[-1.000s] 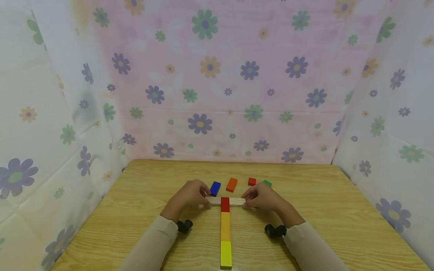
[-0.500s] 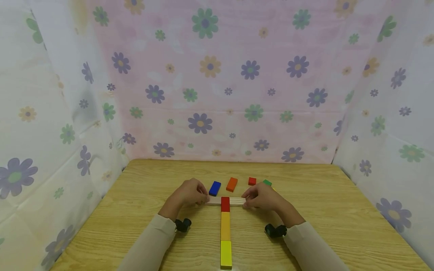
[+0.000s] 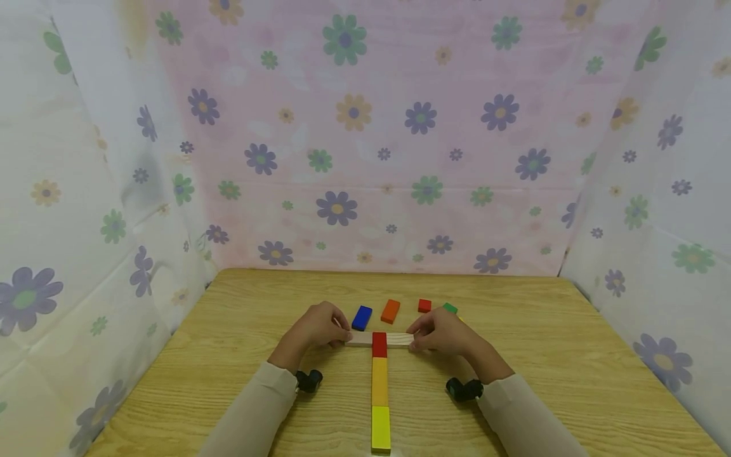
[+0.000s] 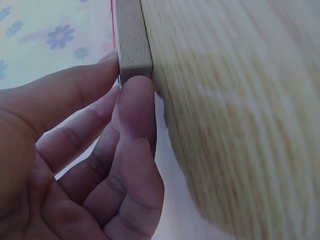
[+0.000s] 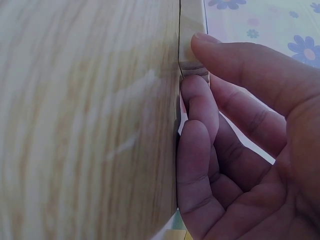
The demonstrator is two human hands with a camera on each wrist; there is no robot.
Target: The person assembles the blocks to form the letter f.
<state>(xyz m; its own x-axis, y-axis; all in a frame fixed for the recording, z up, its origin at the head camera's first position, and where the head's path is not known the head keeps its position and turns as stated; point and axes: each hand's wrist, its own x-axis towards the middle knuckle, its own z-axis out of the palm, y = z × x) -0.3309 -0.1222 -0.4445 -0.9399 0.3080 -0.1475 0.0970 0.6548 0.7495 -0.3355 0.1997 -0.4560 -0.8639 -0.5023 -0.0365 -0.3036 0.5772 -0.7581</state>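
Note:
In the head view my left hand (image 3: 321, 327) pinches the outer end of a plain wooden block (image 3: 361, 339). Its thumb lies along one side, a fingertip against the end face, as the left wrist view shows. Opposite, my right hand (image 3: 444, 331) grips the outer end of a second plain wooden block (image 3: 400, 339) with thumb and fingers. Between the two plain blocks sits a red block (image 3: 379, 345). From it an orange-yellow block (image 3: 379, 382) and a yellow block (image 3: 381, 428) run in line toward me, forming a T lying on the table.
Beyond the T lie a blue block (image 3: 362, 318), an orange block (image 3: 391, 311), a small red block (image 3: 425, 306) and a green block (image 3: 450, 308). A yellow piece is mostly hidden behind my right hand. Flowered cloth (image 3: 388, 139) encloses the wooden table (image 3: 240, 381).
My left hand has shifted slightly left, and its fingers have closed in on the left wooden block's end. The right hand and the blocks show hardly any movement.

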